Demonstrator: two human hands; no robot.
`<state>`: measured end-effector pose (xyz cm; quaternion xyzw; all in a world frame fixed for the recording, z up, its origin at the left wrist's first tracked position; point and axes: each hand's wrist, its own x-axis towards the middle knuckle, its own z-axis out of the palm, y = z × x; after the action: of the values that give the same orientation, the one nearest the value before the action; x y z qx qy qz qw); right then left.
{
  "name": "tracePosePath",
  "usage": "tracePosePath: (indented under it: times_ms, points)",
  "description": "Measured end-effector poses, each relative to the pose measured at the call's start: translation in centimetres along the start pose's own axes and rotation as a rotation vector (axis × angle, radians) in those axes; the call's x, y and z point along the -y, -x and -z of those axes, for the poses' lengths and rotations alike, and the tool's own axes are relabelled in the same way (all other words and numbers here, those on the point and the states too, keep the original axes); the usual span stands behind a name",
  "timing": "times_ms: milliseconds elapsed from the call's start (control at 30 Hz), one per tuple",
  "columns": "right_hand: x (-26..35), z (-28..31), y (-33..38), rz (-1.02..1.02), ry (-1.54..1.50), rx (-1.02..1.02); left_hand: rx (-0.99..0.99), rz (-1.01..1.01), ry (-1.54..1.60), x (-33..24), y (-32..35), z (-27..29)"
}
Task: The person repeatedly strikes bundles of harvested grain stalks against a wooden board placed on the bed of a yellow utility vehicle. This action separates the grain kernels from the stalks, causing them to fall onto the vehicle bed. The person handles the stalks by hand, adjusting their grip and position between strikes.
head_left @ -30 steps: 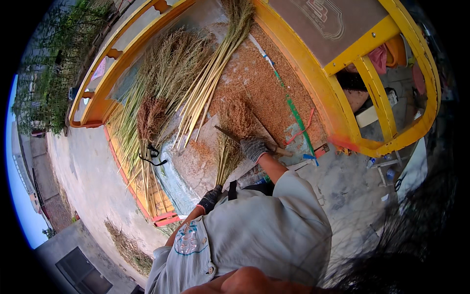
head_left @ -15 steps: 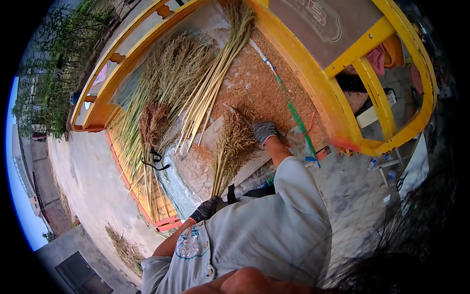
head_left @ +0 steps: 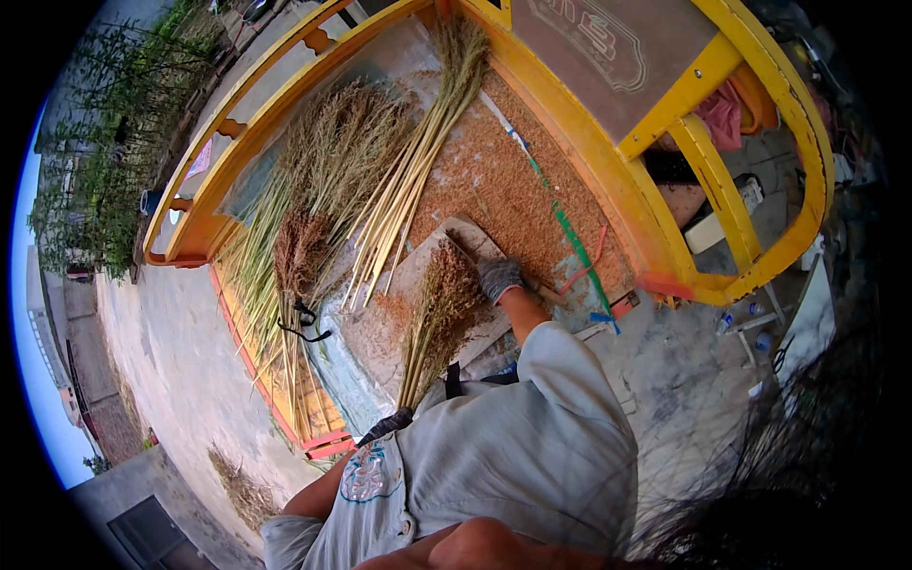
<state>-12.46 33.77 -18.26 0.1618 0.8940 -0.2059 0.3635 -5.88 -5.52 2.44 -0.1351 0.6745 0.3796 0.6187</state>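
My left hand [head_left: 388, 426], in a dark glove, is closed round the stalk ends of a small bundle of broomcorn [head_left: 439, 309], close against my shirt. The bundle slants up and away, its brown seed heads lying on a flat board [head_left: 375, 332]. My right hand [head_left: 500, 279], in a grey knit glove, is closed beside the seed heads. A wooden handle [head_left: 543, 291] seems to stick out behind it, and a thin dark edge shows ahead of it, so it appears to grip a tool; the tool's kind is mostly hidden.
Loose reddish seed [head_left: 560, 228] covers the cart bed inside yellow rails [head_left: 608, 204]. Pale stripped-looking stalks [head_left: 385, 228] and a larger seeded pile [head_left: 332, 152] lie left of it. A black cord [head_left: 304, 328] rests on the pile. Concrete ground [head_left: 171, 351] surrounds the cart.
My right hand has drawn a little nearer and to the left along the seed heads. My left hand has pulled the bundle slightly down toward my body.
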Motion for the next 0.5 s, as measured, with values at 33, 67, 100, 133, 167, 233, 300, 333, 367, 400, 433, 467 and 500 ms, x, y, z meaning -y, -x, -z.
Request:
tracePosePath:
  times_ms: [33,67,100,133,167,233,300,333,367,400,433,467,500]
  points:
    - [0.1,0.1,0.3,0.017,0.0,-0.005,-0.001,0.004,0.003,-0.1,0.2,-0.1]
    - [0.0,-0.5,0.0,0.025,0.01,-0.021,-0.003,0.01,0.0,-0.3,0.5,-0.1]
    - [-0.2,-1.2,-0.4,0.032,0.02,-0.037,-0.005,0.013,-0.002,-0.6,0.8,-0.2]
    - [-0.5,-1.7,-0.7,0.038,0.028,-0.053,-0.006,0.02,-0.006,-0.8,1.1,-0.2]
    - [-0.4,-1.6,-0.5,0.042,0.024,-0.064,-0.009,0.024,-0.001,-0.7,1.2,-0.3]
    - [-0.2,-1.4,0.1,0.047,0.013,-0.085,-0.013,0.032,0.0,-0.7,1.5,-0.4]
    - [0.3,-1.1,0.8,0.055,-0.012,-0.143,-0.027,0.046,0.022,-0.4,2.5,-0.6]
    - [0.5,-1.1,0.9,0.06,-0.025,-0.172,-0.038,0.045,0.027,-0.4,2.7,-0.6]
    - [0.0,-1.1,1.0,0.029,-0.04,-0.15,-0.027,0.054,0.024,-0.7,3.0,-0.1]
    - [0.2,-0.9,0.6,0.028,-0.044,-0.127,-0.037,0.06,0.043,-0.4,4.0,-0.2]
    - [0.4,-0.9,0.3,0.028,-0.047,-0.103,-0.053,0.063,0.063,-0.1,4.9,-0.1]
    - [0.2,-1.3,-0.1,0.013,-0.059,-0.14,-0.057,0.068,0.074,0.0,5.6,0.0]
    - [-0.2,-1.8,-0.9,-0.001,-0.071,-0.182,-0.058,0.07,0.083,0.1,6.5,0.2]
